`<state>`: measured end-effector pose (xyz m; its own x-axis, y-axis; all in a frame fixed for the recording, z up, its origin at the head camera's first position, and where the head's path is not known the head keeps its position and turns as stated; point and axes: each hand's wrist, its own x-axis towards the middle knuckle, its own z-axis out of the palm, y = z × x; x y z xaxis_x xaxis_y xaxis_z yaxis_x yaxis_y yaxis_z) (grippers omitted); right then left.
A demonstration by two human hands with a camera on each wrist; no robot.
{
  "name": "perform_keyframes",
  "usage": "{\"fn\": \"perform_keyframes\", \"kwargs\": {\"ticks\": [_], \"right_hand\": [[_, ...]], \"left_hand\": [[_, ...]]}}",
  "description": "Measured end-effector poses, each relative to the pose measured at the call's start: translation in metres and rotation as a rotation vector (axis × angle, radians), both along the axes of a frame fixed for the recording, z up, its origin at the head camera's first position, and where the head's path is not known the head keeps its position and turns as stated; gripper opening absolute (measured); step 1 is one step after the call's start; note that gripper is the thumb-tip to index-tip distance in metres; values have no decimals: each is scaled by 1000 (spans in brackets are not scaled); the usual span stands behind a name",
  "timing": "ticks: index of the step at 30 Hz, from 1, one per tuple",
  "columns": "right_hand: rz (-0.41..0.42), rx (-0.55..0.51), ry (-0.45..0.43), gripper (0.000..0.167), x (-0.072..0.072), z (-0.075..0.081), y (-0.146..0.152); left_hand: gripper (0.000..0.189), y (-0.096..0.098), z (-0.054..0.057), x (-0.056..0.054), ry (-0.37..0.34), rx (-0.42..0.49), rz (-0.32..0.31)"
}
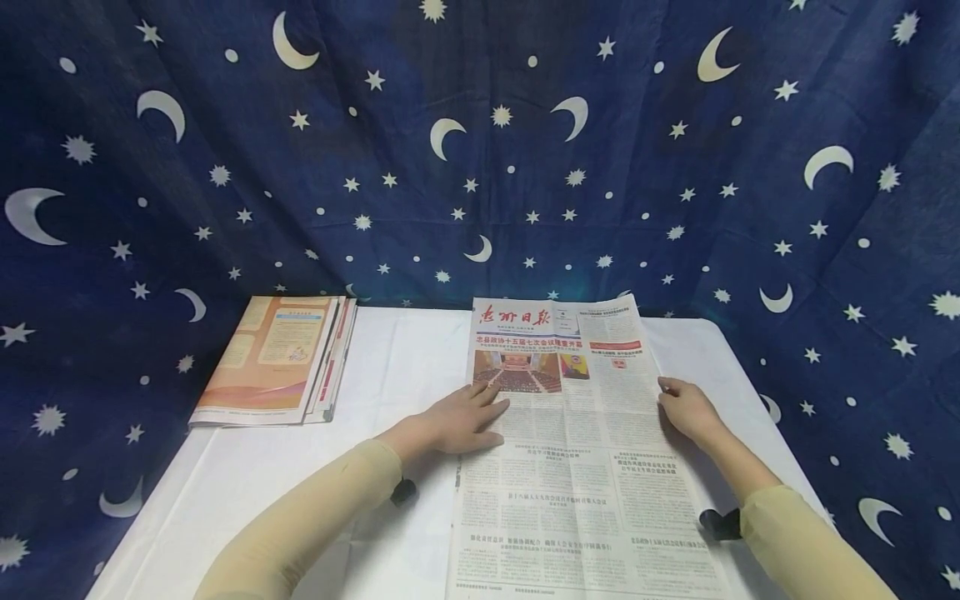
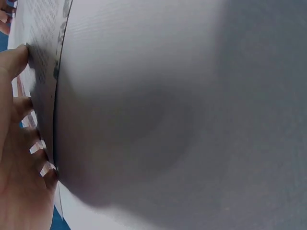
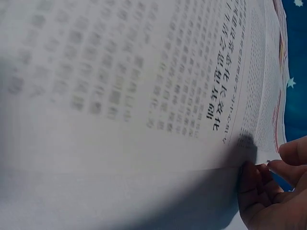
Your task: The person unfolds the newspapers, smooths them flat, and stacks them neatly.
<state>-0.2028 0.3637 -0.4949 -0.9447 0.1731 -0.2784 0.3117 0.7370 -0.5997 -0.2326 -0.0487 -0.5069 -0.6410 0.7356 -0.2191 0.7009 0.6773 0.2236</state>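
A newspaper (image 1: 555, 467) with red masthead characters and a photo of a hall lies spread lengthwise on the white-covered table. My left hand (image 1: 457, 419) rests flat on its left margin, fingers spread, the tips by the photo's lower left corner. In the left wrist view, the fingers (image 2: 19, 108) lie along the paper's edge. At the opposite edge, my right hand (image 1: 688, 410) holds the right border in curled fingers. The right wrist view shows the bent fingers (image 3: 256, 191) at that border, partly in shadow; their exact grip is hard to see.
A stack of folded papers (image 1: 262, 358), with an orange and cream page on top, lies at the table's back left. The white tablecloth (image 1: 397, 358) shows between stack and newspaper. Behind the table hangs a dark blue curtain (image 1: 510, 208) with moons and stars.
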Motion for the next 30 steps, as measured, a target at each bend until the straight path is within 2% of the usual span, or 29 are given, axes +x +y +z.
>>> {"fn": "perform_keyframes", "kwargs": {"ticks": [11, 17, 27, 30], "right_hand": [[-19, 15, -11, 57, 6, 1, -6], [-21, 18, -13, 56, 8, 1, -8], [-21, 109, 29, 57, 11, -4, -14], [-36, 95, 35, 55, 11, -4, -15]], "left_hand": [[76, -1, -4, 1, 1, -20, -1], [76, 1, -2, 3, -4, -27, 3], [76, 0, 4, 5, -13, -6, 4], [76, 0, 4, 5, -14, -5, 7]]}}
